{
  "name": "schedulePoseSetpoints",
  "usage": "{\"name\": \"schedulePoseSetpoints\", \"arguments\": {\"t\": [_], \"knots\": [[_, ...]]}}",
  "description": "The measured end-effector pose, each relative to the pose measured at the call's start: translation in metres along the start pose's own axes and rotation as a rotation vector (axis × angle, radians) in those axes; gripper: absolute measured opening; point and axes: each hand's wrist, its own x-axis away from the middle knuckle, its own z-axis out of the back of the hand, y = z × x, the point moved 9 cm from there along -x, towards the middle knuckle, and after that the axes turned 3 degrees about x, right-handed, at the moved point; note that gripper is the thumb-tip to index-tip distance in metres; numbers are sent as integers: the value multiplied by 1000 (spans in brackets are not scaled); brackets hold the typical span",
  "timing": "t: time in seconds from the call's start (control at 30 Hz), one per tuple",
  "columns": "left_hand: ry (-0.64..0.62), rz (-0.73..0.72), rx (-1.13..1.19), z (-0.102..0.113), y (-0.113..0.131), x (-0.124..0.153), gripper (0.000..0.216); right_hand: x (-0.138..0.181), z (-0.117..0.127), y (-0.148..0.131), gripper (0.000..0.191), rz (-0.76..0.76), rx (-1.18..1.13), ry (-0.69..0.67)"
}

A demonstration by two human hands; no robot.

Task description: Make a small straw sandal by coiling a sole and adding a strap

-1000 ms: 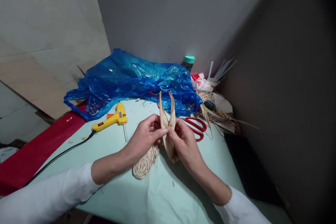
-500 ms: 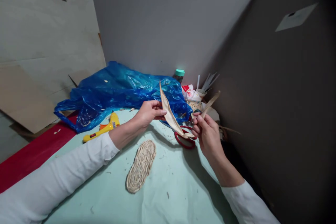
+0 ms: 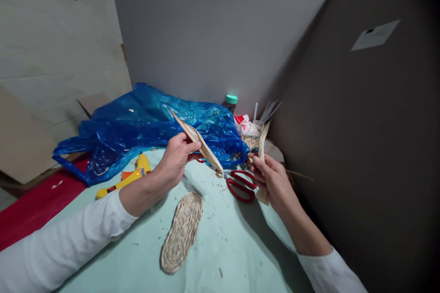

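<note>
My left hand (image 3: 178, 155) pinches a long, pale dried-leaf strip (image 3: 201, 142), its pointed tip slanting up over the blue bag and its curled end hanging low. My right hand (image 3: 270, 174) is closed on another dried-leaf strip (image 3: 263, 139), narrower, sticking up above the fingers with a piece showing below them. The two strips are apart. Below and between the hands lies an oval woven sole (image 3: 182, 233) of coiled braid, flat on the pale green cloth (image 3: 233, 256). Red-handled scissors (image 3: 241, 186) rest close to my right hand, their blades partly hidden.
A crumpled blue plastic bag (image 3: 147, 119) spreads along the back. A yellow glue gun (image 3: 132, 176) lies behind my left forearm. At the back right stand a jar with a green lid (image 3: 231, 100), a red-and-white packet (image 3: 244, 124) and several white glue sticks (image 3: 270, 112). Walls close in behind and right.
My left hand has moved left and down with its strip, away from my right hand. The strip in my right hand has turned more upright. The view has shifted slightly.
</note>
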Motion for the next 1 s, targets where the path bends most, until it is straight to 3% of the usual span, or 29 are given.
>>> {"name": "schedulePoseSetpoints", "arguments": {"t": [0.27,0.47,0.57,0.63,0.73,0.8,0.9,1.0], "knots": [[0,31,-64,0,-6,6,19,-28,76,-6,27,148,698,205],[5,101,5,0,-16,7,13,-28,93,1,10,193,943,256],[-31,102,96,-7,-18,10,11,-24,77,-9,30,240,916,226],[-54,104,136,-11,-20,13,10,-17,52,-20,38,282,843,138],[-97,93,165,-16,-26,19,11,4,-3,-28,44,277,631,-127],[-133,87,170,-20,-31,24,9,22,-40,-18,42,100,231,-339],[-170,127,165,-27,-40,33,11,37,-58,-7,28,-9,-22,-308],[-149,199,140,-29,-48,41,19,36,-55,3,26,-38,-131,-242]]}}
